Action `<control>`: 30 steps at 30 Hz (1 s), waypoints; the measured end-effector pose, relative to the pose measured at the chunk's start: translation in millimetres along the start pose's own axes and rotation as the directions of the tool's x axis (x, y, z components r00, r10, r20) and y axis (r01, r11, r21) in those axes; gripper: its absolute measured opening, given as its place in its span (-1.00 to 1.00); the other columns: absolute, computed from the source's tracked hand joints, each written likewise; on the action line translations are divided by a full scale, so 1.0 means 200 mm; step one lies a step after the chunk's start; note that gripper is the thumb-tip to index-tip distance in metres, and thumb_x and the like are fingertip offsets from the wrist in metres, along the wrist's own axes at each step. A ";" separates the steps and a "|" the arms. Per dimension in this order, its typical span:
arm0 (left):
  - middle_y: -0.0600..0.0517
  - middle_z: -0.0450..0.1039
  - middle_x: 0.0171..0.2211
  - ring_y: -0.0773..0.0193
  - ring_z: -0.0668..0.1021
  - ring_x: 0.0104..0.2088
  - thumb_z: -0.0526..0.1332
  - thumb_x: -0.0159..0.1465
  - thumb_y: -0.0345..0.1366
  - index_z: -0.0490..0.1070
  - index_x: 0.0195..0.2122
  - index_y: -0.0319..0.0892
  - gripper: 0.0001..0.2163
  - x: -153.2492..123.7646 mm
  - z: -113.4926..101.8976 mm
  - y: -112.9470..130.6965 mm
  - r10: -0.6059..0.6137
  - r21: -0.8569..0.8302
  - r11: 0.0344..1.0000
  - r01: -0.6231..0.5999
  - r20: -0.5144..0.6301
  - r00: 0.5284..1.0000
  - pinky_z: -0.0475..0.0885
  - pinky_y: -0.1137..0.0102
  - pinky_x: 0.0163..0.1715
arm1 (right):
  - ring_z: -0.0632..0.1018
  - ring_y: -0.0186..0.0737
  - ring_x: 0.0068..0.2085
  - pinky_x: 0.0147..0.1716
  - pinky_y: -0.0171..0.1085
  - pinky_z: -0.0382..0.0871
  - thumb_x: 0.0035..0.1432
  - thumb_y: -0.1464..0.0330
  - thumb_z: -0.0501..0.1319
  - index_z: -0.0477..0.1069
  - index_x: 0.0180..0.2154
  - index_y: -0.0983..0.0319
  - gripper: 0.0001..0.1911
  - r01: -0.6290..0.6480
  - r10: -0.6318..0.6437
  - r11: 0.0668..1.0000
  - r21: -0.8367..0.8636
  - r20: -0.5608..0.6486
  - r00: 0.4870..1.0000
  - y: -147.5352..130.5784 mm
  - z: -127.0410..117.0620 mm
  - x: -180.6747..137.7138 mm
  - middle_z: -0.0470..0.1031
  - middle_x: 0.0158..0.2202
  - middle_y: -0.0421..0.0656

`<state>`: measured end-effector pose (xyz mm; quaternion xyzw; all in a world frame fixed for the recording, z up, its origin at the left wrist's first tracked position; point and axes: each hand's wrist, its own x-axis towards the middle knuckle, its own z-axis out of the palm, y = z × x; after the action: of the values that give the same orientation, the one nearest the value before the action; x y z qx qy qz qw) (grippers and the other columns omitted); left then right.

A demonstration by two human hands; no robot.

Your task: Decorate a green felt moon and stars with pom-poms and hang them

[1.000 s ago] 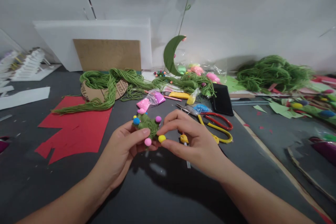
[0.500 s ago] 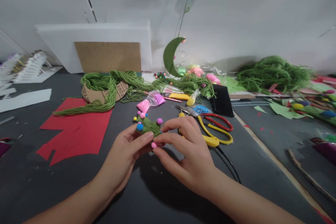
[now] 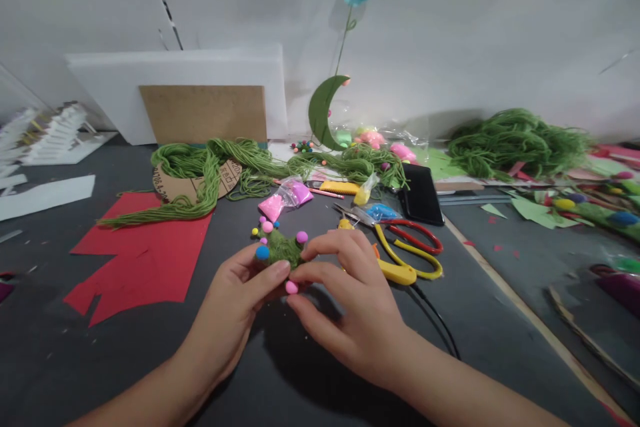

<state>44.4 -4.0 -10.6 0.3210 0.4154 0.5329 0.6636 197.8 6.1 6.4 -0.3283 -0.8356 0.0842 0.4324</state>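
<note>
A small green yarn-covered piece [image 3: 283,250] with coloured balls on it is held above the dark table. My left hand [image 3: 235,307] is closed around its left side, with the thumb lying on top. A blue ball [image 3: 262,253], a purple ball [image 3: 301,237] and several smaller pink and yellow ones stick out from its edges. At the near end is a pink ball [image 3: 291,287]. My right hand [image 3: 355,300] has that ball between thumb and fingers, and its other fingertips rest along the piece's right side. The underside is hidden by my hands.
Just beyond my right hand lie scissors [image 3: 407,250] and a yellow-handled corded tool [image 3: 397,272]. Red sheets [image 3: 145,267] and green yarn [image 3: 210,173] are at left. Farther back are bead bags [image 3: 273,207], a black phone [image 3: 423,195] and a green crescent [image 3: 320,113].
The view has tilted slightly, so most things sit a little lower. My right thumb and the pink ball have shifted slightly downward; both hands keep nearly the same pose.
</note>
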 end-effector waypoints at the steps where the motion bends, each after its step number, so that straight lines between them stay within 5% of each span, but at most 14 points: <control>1: 0.12 0.48 -0.47 0.42 0.50 -0.43 0.34 0.07 -0.33 0.51 -0.41 -0.14 -0.94 0.00 0.00 0.00 0.008 0.007 1.000 -0.008 0.005 1.000 0.43 0.54 -0.35 | 0.39 -0.19 -0.20 -0.19 -0.19 0.28 0.01 0.42 0.28 0.45 -0.37 0.22 -0.93 -0.008 0.008 1.000 0.023 -0.003 1.000 0.00 -0.01 0.00 0.41 -0.28 -0.13; 6: 0.12 0.47 -0.51 0.42 0.48 -0.49 0.34 0.06 -0.31 0.52 -0.41 -0.14 -0.93 0.01 -0.01 -0.01 0.018 0.044 0.999 -0.021 0.059 0.998 0.44 0.50 -0.36 | 0.41 -0.22 -0.17 -0.16 -0.22 0.29 0.04 0.43 0.26 0.45 -0.25 0.21 -0.83 -0.218 0.227 0.963 0.159 -0.040 0.973 0.05 -0.05 0.04 0.38 -0.24 -0.13; 13: 0.11 0.47 -0.49 0.43 0.45 -0.53 0.35 0.03 -0.31 0.52 -0.41 -0.15 -0.90 0.01 -0.04 -0.03 -0.027 0.041 0.999 0.023 0.103 0.994 0.44 0.49 -0.42 | 0.42 -0.22 -0.15 -0.11 -0.18 0.27 0.05 0.40 0.24 0.47 -0.31 0.16 -0.90 -0.401 0.383 0.826 0.396 0.127 0.915 0.11 -0.06 0.06 0.38 -0.24 -0.17; 15: 0.10 0.48 -0.48 0.41 0.47 -0.51 0.36 0.02 -0.30 0.53 -0.42 -0.16 -0.90 0.02 -0.04 -0.03 -0.019 0.052 0.999 0.013 0.106 0.994 0.44 0.48 -0.42 | 0.43 -0.22 -0.17 -0.13 -0.19 0.29 0.05 0.35 0.24 0.46 -0.26 0.16 -0.85 -0.488 0.459 0.719 0.495 0.189 0.868 0.11 -0.06 0.06 0.39 -0.23 -0.17; 20: 0.10 0.52 -0.44 0.36 0.52 -0.43 0.33 0.07 -0.29 0.54 -0.36 -0.10 -0.91 0.05 -0.06 -0.03 0.006 0.067 0.998 -0.011 0.082 0.997 0.46 0.44 -0.31 | 0.45 -0.30 -0.33 -0.24 -0.26 0.29 0.02 0.33 0.24 0.43 -0.42 0.24 -0.90 -0.741 0.558 0.359 0.567 0.507 0.658 0.13 -0.06 0.08 0.40 -0.39 -0.22; 26: 0.07 0.57 -0.35 0.28 0.54 -0.27 0.32 0.06 -0.28 0.56 -0.37 -0.10 -0.90 0.07 -0.04 -0.05 0.082 0.271 0.959 -0.083 0.014 0.997 0.41 0.43 -0.17 | 0.41 -0.33 -0.40 -0.27 -0.29 0.24 -0.02 0.30 0.25 0.41 -0.47 0.25 -0.87 -0.793 0.581 0.228 0.565 0.575 0.577 0.13 -0.03 0.08 0.40 -0.51 -0.26; 30: 0.02 0.55 -0.47 0.22 0.55 -0.41 0.32 -0.01 -0.30 0.55 -0.43 -0.18 -0.89 0.08 -0.03 -0.02 0.019 0.376 0.925 -0.042 0.065 0.998 0.46 0.37 -0.32 | 0.37 -0.35 -0.43 -0.33 -0.33 0.20 -0.13 0.37 0.26 0.38 -0.48 0.25 -0.90 -0.811 0.629 0.198 0.550 0.564 0.535 0.17 -0.04 0.08 0.36 -0.52 -0.29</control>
<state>42.8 10.0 -20.6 0.4649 0.4851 0.4436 0.5931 212.3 41.1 8.2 -0.4517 -0.4966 0.6578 0.3415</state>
